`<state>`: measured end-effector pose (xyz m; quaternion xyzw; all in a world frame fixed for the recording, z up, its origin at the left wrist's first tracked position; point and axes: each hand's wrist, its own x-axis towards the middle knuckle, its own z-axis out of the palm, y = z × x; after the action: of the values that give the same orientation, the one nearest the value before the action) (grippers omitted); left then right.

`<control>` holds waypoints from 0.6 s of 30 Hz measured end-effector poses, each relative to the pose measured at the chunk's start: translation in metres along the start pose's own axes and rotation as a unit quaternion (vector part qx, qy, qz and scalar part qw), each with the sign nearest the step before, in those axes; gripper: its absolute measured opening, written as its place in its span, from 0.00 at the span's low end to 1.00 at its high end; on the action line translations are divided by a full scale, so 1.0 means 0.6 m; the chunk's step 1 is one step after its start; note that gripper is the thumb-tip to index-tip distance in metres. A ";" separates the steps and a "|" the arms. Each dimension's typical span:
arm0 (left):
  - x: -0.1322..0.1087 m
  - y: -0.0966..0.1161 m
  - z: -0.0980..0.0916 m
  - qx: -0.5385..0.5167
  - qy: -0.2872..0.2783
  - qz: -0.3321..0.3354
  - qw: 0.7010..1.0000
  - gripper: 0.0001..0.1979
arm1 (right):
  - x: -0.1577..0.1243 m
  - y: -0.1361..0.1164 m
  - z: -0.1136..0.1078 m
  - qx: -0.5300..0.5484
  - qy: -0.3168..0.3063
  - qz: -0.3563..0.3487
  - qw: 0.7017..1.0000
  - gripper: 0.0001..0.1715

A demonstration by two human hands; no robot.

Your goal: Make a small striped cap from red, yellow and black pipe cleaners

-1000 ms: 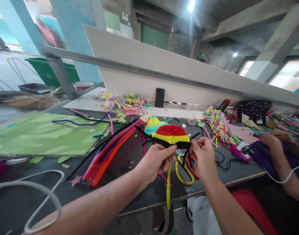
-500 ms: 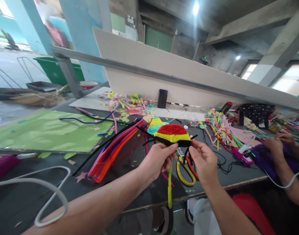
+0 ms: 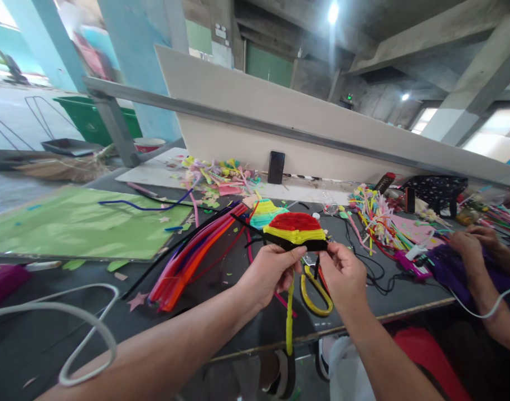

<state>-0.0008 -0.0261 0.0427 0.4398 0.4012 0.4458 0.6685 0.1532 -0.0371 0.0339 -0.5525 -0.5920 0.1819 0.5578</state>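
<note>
- The left hand (image 3: 277,273) grips the lower black edge of a domed pipe-cleaner piece (image 3: 295,225), its thumb lying on top near the middle and its fingers curled underneath.
- The right hand (image 3: 342,273) pinches the right end of that same black edge between thumb and fingers.
- The piece is held up in front of the person, above the worktop (image 3: 409,292); it is red at the top, yellow across the middle and black along the bottom.
- Loose black strands (image 3: 247,224) stick out to the left of the piece.
- A yellow strip (image 3: 289,326) hangs below the left hand, reaching past the worktop's front edge; whether it joins the piece cannot be told.
- Scissors with a yellow handle (image 3: 304,292) lie between and below the hands, partly hidden by the right one.
- Just behind the piece, to its left, sits a second piece in yellow and turquoise (image 3: 266,215).
- A bundle of red, orange and purple pipe cleaners (image 3: 183,262) lies left of the left hand, a pink star (image 3: 137,301) near its front end.
- Farther left is a green sheet (image 3: 71,228) with a blue pipe cleaner (image 3: 154,208) partly over it.
- A dark phone (image 3: 276,167) leans upright against the white board (image 3: 321,149) behind.
- At the far right, another person's hands (image 3: 467,245) are at purple material (image 3: 451,263).
</note>
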 end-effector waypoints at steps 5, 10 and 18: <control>0.002 -0.001 0.000 -0.009 0.003 0.005 1.000 0.21 | 0.003 -0.016 -0.007 0.101 -0.056 0.087 0.989 0.09; 0.005 0.000 0.000 -0.010 0.016 0.002 1.000 0.21 | 0.009 -0.012 -0.016 0.228 -0.143 0.145 0.952 0.08; 0.011 -0.004 -0.001 -0.011 0.016 0.005 1.000 0.20 | 0.021 -0.019 -0.031 0.338 -0.236 0.210 0.886 0.08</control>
<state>0.0012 -0.0206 0.0395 0.4269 0.4051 0.4604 0.6646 0.1670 -0.0376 0.0548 -0.3828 -0.4784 0.6090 0.5038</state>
